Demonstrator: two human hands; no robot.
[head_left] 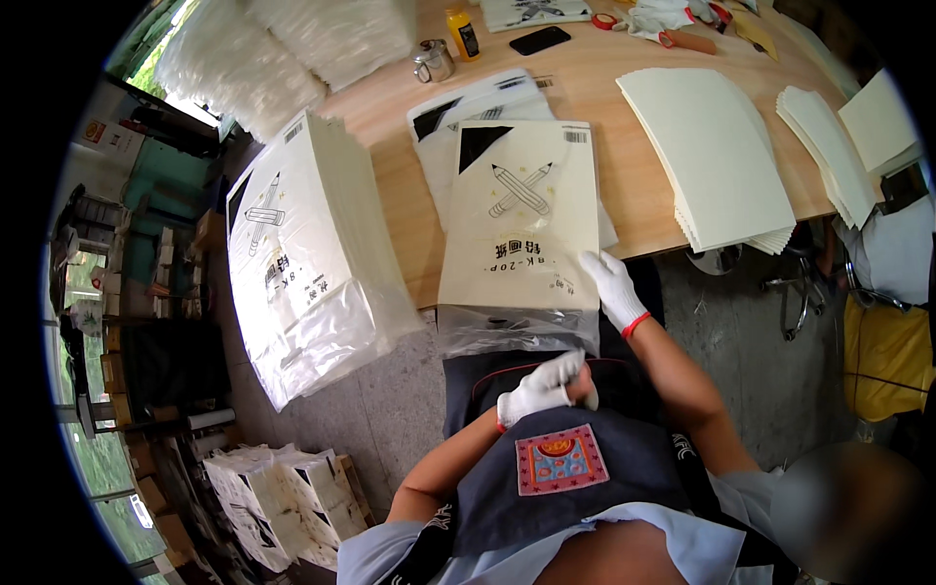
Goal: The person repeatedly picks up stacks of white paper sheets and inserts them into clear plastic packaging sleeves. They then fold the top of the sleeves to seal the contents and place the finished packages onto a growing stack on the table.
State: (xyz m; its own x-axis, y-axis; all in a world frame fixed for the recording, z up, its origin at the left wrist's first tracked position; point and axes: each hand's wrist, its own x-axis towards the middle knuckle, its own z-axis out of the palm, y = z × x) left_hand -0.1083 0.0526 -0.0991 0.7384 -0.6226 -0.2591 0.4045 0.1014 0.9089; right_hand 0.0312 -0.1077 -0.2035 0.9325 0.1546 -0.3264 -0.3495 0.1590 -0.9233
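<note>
A clear plastic packet of cream paper (pixel 517 219), printed with crossed pencils and a black corner, lies at the table's near edge. Its loose plastic flap (pixel 522 333) hangs over the edge toward me. My right hand (pixel 614 290), in a white glove with a red cuff, grips the packet's right edge near its lower corner. My left hand (pixel 544 388), gloved with some bare fingertips showing, is in front of my apron, below the flap and apart from it. Its fingers are curled together; what they hold, if anything, is hidden.
A tall stack of filled packets (pixel 302 244) stands left, its plastic ends overhanging. More printed bags (pixel 478 102) lie beneath the front packet. Cream sheets (pixel 697 156) are fanned at right, beside a smaller pile (pixel 824 146). Farther back are a metal cup (pixel 432 62), orange bottle (pixel 462 34) and phone (pixel 539 40).
</note>
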